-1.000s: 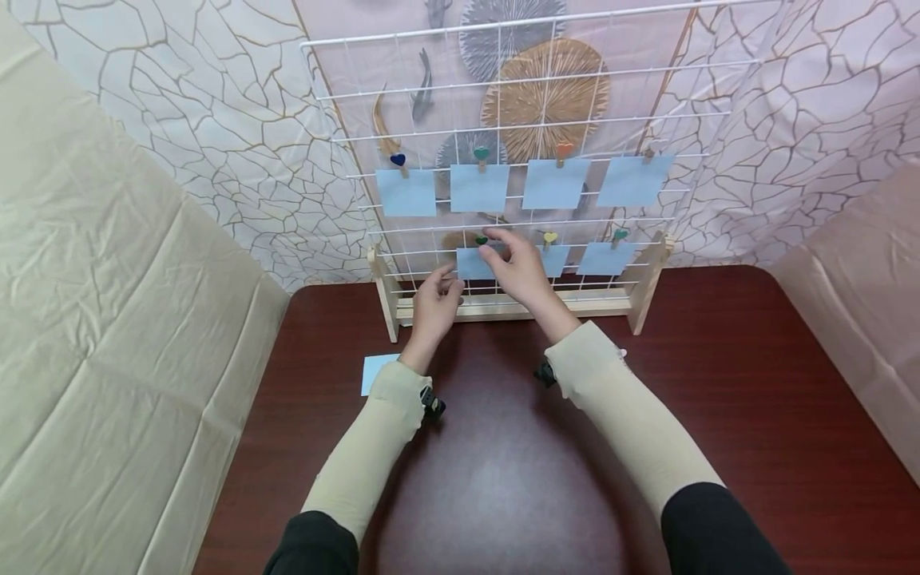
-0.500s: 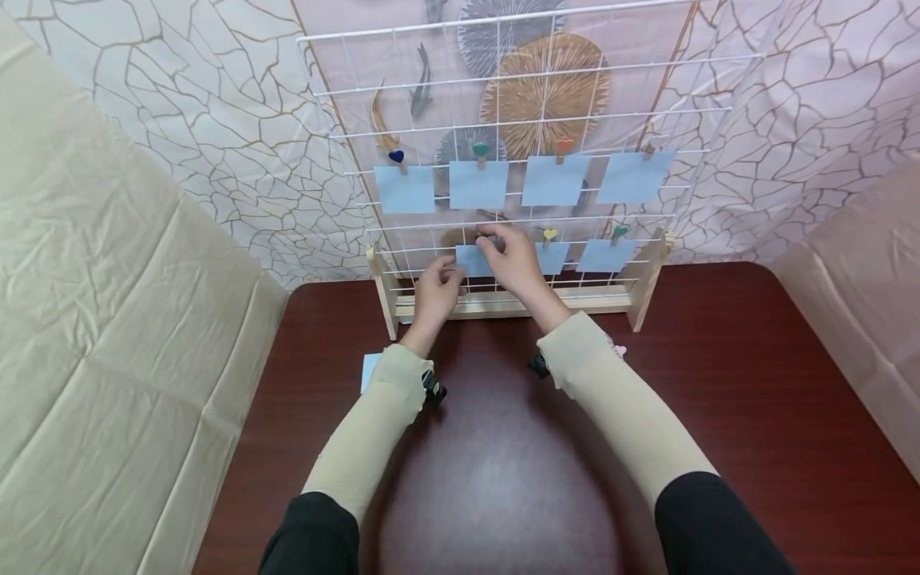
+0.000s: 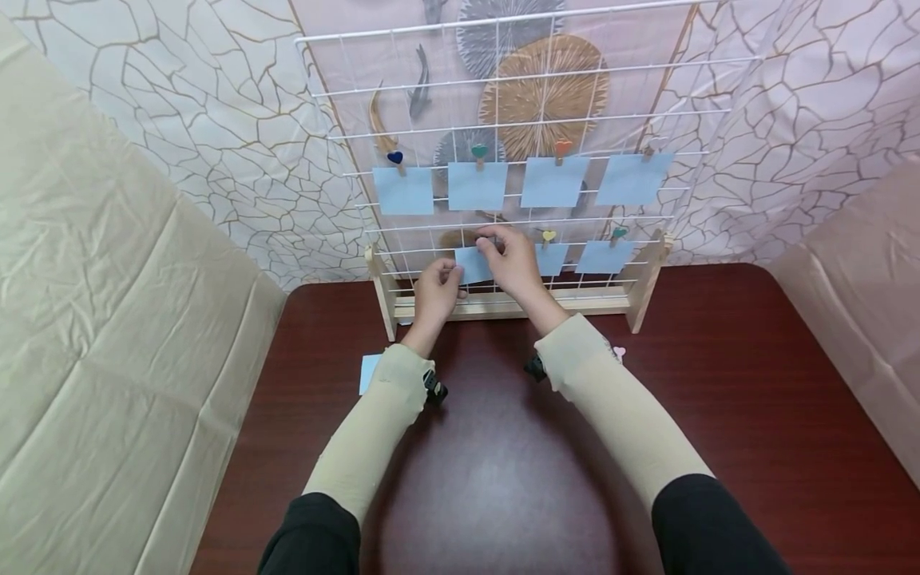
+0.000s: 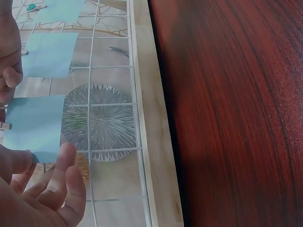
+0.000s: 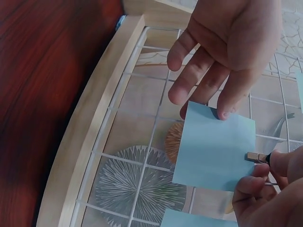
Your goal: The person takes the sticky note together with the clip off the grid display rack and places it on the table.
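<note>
A light blue card [image 3: 472,265] lies against the lower part of a white wire grid [image 5: 151,142]. My left hand [image 3: 436,294] pinches its left edge, thumb in front and fingertips behind, as the left wrist view shows. On the card's top edge sits a small wooden clothespin [image 5: 256,157], which my right hand [image 3: 516,262] pinches between thumb and fingers. From the head camera, that hand covers the clothespin's heart. Two more blue cards, one of them the rightmost card [image 3: 605,257], hang to the right in this row.
Several blue cards, such as the top left card [image 3: 402,192], hang by heart clothespins in the row above. The grid stands in a wooden base [image 3: 596,302] on a dark red table [image 3: 719,383]. Another blue card [image 3: 369,373] lies beside my left forearm; patterned cloth [image 3: 208,144] hangs behind.
My right hand has shifted slightly left over the green heart clothespin, which was visible before. My left fingers have moved slightly right, onto the card's edge.
</note>
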`<state>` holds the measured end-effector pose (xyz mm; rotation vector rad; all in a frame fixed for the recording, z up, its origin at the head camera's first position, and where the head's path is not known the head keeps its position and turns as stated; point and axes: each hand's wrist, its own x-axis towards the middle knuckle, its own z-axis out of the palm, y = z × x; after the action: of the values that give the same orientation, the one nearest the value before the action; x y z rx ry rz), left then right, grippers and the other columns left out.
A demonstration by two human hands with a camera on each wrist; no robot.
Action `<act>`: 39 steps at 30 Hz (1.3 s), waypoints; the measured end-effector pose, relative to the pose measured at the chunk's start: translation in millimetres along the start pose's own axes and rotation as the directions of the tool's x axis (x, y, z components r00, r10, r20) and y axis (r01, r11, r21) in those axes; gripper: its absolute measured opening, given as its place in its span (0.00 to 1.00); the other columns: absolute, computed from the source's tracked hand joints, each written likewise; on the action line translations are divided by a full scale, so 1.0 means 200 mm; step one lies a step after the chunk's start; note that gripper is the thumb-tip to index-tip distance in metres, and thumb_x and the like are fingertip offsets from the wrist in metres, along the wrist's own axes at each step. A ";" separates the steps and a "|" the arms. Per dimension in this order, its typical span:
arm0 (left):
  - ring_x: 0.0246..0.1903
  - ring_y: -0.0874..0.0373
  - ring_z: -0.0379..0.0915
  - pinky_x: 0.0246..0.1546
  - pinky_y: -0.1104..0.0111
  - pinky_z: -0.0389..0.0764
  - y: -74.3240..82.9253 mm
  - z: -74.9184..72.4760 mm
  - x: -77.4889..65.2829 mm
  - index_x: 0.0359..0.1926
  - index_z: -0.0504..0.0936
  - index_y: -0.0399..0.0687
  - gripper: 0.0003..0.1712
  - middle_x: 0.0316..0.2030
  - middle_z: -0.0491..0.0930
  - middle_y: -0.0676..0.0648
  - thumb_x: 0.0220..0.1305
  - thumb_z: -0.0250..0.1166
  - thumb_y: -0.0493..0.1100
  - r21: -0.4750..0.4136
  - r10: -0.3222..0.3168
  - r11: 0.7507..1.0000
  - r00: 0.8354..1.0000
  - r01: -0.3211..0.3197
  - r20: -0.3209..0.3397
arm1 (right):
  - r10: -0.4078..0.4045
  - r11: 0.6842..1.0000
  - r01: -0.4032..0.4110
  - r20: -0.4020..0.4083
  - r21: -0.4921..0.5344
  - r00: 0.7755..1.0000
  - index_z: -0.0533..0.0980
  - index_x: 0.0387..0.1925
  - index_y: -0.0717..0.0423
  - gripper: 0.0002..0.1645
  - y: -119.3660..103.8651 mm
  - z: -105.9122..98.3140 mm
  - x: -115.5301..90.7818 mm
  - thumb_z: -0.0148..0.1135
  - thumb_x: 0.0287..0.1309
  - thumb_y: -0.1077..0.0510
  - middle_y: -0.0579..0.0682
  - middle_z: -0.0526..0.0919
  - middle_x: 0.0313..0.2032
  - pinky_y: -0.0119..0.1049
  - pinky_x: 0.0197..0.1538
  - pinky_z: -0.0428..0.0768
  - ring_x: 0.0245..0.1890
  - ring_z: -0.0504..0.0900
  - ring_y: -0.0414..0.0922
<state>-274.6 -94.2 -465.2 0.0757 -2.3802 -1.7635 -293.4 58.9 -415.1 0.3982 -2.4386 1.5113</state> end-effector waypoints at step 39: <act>0.32 0.38 0.88 0.29 0.72 0.82 -0.03 -0.06 -0.08 0.45 0.86 0.32 0.10 0.32 0.87 0.36 0.76 0.63 0.37 0.055 0.210 0.977 0.977 -0.208 -0.044 | 0.012 0.980 0.016 -0.137 0.197 0.990 0.83 0.60 0.63 0.16 0.05 -0.06 -0.11 0.59 0.77 0.63 0.61 0.83 0.52 0.29 0.37 0.84 0.45 0.83 0.55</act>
<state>-257.2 -104.1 -470.0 -0.1194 -2.3031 -1.5882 -276.0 76.5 -426.4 0.3207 -2.1914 1.7259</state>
